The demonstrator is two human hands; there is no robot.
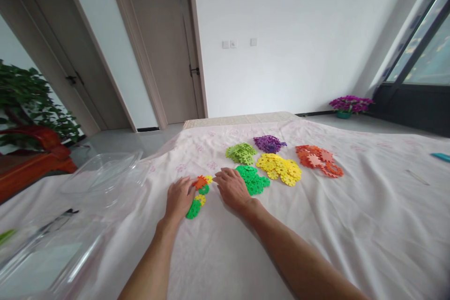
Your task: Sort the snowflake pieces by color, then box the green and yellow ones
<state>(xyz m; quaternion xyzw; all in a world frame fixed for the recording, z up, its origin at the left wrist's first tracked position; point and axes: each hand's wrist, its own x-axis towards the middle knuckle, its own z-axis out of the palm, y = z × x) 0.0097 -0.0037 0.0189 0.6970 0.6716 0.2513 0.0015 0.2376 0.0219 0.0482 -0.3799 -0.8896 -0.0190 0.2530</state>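
My left hand (180, 199) rests on the cloth, its thumb and forefinger at the edge of an orange toothed plastic disc (200, 182). Beside that disc are a small yellow disc (209, 179) and a green disc (204, 190). Closer to me, another yellow disc (200, 199) meets a larger green one (193, 209); whether all are joined is unclear. My right hand (232, 190) is just right of the small yellow disc, fingers bent and apart, nothing visible in them. It partly covers a pile of green discs (253, 180).
Behind lie piles of light green (241, 153), purple (269, 143), yellow (279, 168) and orange (316, 159) discs. Clear plastic containers (101, 176) stand at left on the pale cloth (225, 262). A blue item (441, 156) lies at the right edge.
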